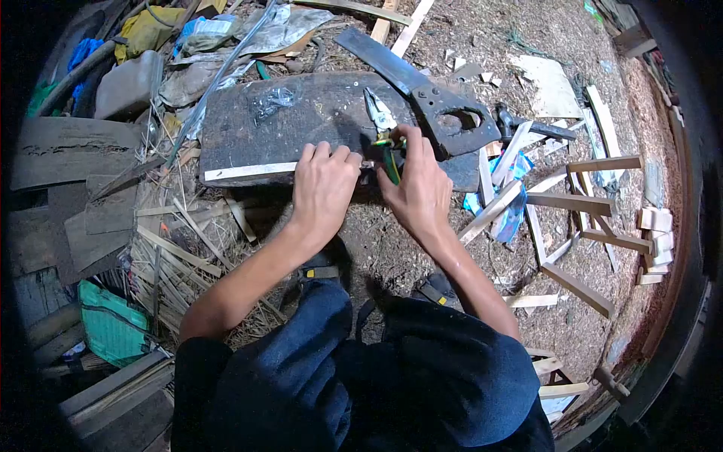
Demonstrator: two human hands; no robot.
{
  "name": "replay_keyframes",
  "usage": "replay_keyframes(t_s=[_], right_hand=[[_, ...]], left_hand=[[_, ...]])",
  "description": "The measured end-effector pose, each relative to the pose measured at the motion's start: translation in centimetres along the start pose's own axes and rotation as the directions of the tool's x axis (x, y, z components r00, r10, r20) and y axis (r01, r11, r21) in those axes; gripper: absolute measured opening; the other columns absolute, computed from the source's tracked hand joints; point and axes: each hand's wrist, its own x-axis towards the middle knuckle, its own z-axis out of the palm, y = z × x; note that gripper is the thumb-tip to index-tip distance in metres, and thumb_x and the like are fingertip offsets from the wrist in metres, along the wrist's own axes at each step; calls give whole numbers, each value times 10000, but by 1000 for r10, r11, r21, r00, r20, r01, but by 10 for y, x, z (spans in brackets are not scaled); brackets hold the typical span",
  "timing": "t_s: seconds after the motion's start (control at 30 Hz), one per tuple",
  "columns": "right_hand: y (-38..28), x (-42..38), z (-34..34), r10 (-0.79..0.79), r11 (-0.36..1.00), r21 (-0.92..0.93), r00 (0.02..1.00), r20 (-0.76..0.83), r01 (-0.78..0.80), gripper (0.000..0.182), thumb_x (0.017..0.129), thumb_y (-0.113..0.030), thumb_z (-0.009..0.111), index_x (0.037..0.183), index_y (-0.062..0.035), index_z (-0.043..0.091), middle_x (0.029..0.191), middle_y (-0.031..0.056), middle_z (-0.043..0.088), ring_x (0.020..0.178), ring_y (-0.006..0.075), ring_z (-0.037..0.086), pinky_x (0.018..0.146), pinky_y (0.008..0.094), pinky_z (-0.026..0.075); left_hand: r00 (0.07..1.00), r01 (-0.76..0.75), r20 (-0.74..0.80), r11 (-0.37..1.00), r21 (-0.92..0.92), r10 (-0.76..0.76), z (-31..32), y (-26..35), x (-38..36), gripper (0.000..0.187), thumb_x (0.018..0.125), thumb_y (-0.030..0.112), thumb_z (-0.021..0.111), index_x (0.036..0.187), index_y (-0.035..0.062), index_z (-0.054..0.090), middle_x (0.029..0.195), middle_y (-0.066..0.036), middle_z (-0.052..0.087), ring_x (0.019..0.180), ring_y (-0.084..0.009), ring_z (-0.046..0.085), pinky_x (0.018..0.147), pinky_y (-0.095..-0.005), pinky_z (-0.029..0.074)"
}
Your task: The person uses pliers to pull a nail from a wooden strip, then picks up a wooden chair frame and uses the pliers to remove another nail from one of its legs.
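My left hand (pixel 325 181) is closed over a thin pale wooden strip (pixel 252 171) along the front edge of a dark, worn wooden block (pixel 301 132). My right hand (pixel 418 184) grips pliers (pixel 380 113) by their green and yellow handles, the metal jaws pointing away from me. Any contact between pliers and strip is hidden by my fingers. A handsaw (pixel 392 69) lies across the block's right side, its dark handle just beyond my right hand. Toward the block's back left sits a clear plastic bag (pixel 277 102) with small shiny contents I cannot make out.
Right of the block lies a hammer (pixel 538 126). Wooden slats (pixel 587 202) and shavings cover the ground there. To the left are stacked boards (pixel 83 166), thin sticks (pixel 173 264) and a green plastic container (pixel 113 324). A grey jerrycan (pixel 124 87) lies at the back left.
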Motion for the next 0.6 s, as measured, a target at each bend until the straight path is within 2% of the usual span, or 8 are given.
replay_keyframes(t_s=[0.03, 0.17, 0.2, 0.37, 0.43, 0.53, 0.6], right_hand=[[-1, 5, -1, 71, 996, -65, 997, 39, -68, 566, 814, -201, 780, 1266, -97, 456, 1100, 180, 651, 995, 428, 653, 769, 500, 527], [7, 10, 2, 55, 997, -59, 998, 32, -53, 582, 802, -252, 807, 1250, -108, 465, 1094, 174, 643, 953, 436, 655, 737, 516, 523], [7, 10, 4, 32, 997, -75, 999, 30, -29, 579, 805, -249, 804, 1252, -128, 456, 1079, 185, 604, 867, 449, 672, 675, 533, 539], [8, 13, 3, 49, 995, -88, 997, 58, -44, 570, 815, -238, 797, 1250, -128, 445, 1084, 191, 595, 856, 463, 669, 660, 539, 538], [10, 13, 3, 62, 993, -102, 996, 67, -55, 577, 815, -236, 798, 1254, -126, 440, 1078, 193, 591, 848, 465, 669, 648, 539, 537], [12, 12, 5, 22, 996, -92, 998, 51, -17, 604, 802, -222, 812, 1256, -111, 428, 1039, 193, 575, 820, 457, 674, 603, 527, 537], [11, 12, 4, 25, 995, -94, 998, 54, -20, 597, 803, -220, 811, 1250, -110, 430, 1042, 193, 574, 817, 453, 676, 605, 526, 540]], left_hand=[[1000, -5, -16, 1000, -7, 5, 0, 0, 0, 169, 812, 159, 717, 964, 89, 737, 843, -56, 665, 842, -242, 615, 792, -383, 452], [1000, 6, 0, 1000, -7, -6, -4, 2, 0, 166, 816, 160, 715, 964, 88, 736, 864, -59, 677, 849, -246, 618, 785, -384, 453], [1000, 0, 4, 1000, -8, 0, -4, 2, 0, 168, 818, 159, 714, 969, 89, 736, 867, -59, 678, 848, -247, 617, 784, -385, 453], [999, -25, 23, 1000, -3, 25, -7, 2, 0, 197, 829, 169, 715, 1012, 98, 722, 873, -63, 686, 866, -244, 627, 796, -383, 457], [998, 29, -46, 989, -142, -36, -10, 6, -1, 195, 844, 181, 716, 1023, 105, 694, 883, -70, 696, 879, -239, 646, 810, -381, 460], [998, 61, 7, 984, -166, -61, -9, 4, -2, 183, 855, 194, 717, 1009, 108, 669, 890, -72, 704, 881, -238, 661, 818, -381, 462], [999, 43, -14, 986, -163, -46, -8, 4, -1, 163, 857, 193, 715, 987, 106, 668, 888, -68, 702, 873, -241, 661, 815, -381, 462]])
